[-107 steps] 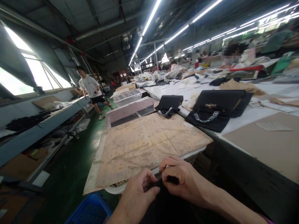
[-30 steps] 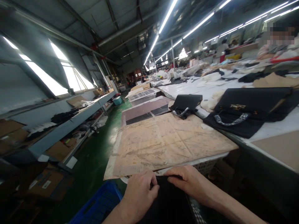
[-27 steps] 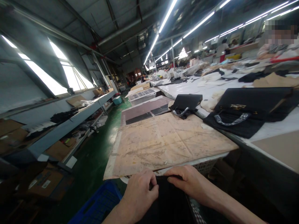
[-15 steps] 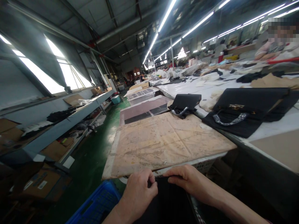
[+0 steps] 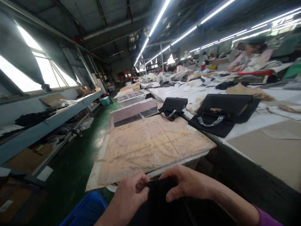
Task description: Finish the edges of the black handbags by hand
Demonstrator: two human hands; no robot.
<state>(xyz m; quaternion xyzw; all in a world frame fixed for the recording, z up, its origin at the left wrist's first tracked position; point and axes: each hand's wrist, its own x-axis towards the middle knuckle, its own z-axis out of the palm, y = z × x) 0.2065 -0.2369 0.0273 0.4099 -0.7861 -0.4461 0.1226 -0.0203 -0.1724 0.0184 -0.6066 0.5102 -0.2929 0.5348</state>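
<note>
Both my hands pinch the top edge of a black piece of material (image 5: 162, 204) at the bottom of the view. My left hand (image 5: 128, 197) grips its left corner with curled fingers. My right hand (image 5: 185, 183) holds the right part, thumb underneath and fingers folded over the edge. The black piece hangs down between my arms. Just beyond my hands lies a stained tan board (image 5: 150, 144) resting on a white basket (image 5: 188, 163).
Two black handbags (image 5: 172, 106) (image 5: 221, 113) rest on the long white table (image 5: 254, 117) at right. A blue crate (image 5: 87, 212) is at lower left, above a green floor (image 5: 77, 163). Grey shelves (image 5: 47, 122) run along the left. A person (image 5: 249, 58) works at far right.
The view has swung slightly to the right. My right hand has curled further over the black piece's edge. A person seen walking the aisle 3.6 s ago is gone.
</note>
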